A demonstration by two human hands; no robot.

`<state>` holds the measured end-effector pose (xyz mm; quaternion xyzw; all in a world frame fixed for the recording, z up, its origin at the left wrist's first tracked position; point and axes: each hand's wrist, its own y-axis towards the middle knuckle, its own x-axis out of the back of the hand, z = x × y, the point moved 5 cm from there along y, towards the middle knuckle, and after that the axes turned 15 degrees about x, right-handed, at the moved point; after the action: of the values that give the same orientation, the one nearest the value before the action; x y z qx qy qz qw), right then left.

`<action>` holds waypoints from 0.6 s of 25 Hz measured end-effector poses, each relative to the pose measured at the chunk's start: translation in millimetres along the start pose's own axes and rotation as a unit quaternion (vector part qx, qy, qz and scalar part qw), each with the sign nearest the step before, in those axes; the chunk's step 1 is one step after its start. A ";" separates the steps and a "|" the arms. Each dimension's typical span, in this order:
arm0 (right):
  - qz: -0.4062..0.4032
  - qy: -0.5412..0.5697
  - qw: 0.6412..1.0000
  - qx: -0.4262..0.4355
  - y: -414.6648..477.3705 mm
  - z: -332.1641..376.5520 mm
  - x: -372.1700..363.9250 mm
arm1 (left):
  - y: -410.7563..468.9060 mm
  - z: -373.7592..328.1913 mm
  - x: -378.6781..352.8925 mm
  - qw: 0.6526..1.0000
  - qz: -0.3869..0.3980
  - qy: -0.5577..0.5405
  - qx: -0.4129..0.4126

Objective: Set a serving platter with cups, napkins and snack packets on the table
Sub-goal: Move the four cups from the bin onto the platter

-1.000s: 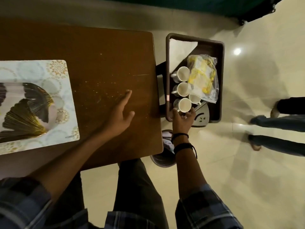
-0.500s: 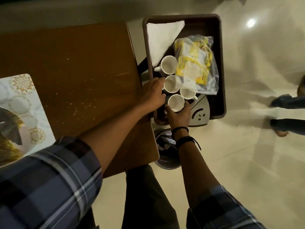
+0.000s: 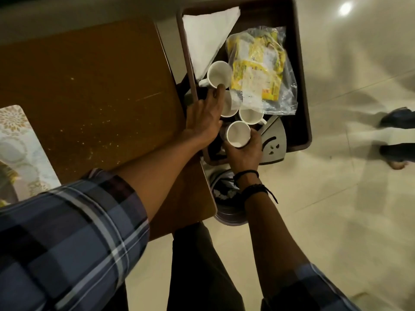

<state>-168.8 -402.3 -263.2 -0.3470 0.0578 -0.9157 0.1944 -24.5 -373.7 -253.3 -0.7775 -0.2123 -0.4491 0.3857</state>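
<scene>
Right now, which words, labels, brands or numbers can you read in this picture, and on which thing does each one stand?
No text can be read with certainty.
Yellow snack packets in the clear bag: print is there, too blurred to read.
White cups: no marking shows.
Napkins: plain white.
Grey wedge-shaped object by the brown tray: dark cut-out shapes, no letters.
Placemat on the table: pattern only.

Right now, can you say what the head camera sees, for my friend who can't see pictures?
A person's right hand holds a white cup at the near end of a brown tray, while the left hand reaches over the other cups. The tray, beside a wooden table, also carries a white napkin and a clear bag of yellow snack packets.
</scene>
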 end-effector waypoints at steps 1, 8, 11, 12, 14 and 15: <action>-0.005 0.004 1.000 -0.003 -0.8 0.0 3.4 | 0.3 -0.3 -1.1 1.000 -0.006 0.004 0.001; -0.040 0.056 0.997 -0.019 -8.2 0.7 19.5 | 0.5 6.4 -10.8 0.997 -0.008 -0.074 -0.020; -0.055 0.096 0.993 -0.038 -18.4 4.0 24.1 | -7.7 22.8 -3.6 0.979 0.027 -0.201 0.011; -0.059 0.107 0.992 -0.041 -23.0 6.8 25.2 | -11.5 29.8 1.9 0.969 0.033 -0.244 0.015; -0.054 0.119 0.991 -0.031 -34.0 15.6 25.0 | -25.0 46.8 17.3 0.947 0.037 -0.320 0.011; -0.046 0.118 0.992 -0.023 -39.8 20.6 23.5 | -33.3 56.7 25.5 0.939 0.030 -0.343 0.006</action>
<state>-183.8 -374.5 -223.7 -0.2432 0.0856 -0.9566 0.1356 -3.8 -308.9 -234.6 -0.8879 -0.3111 -0.1421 0.3078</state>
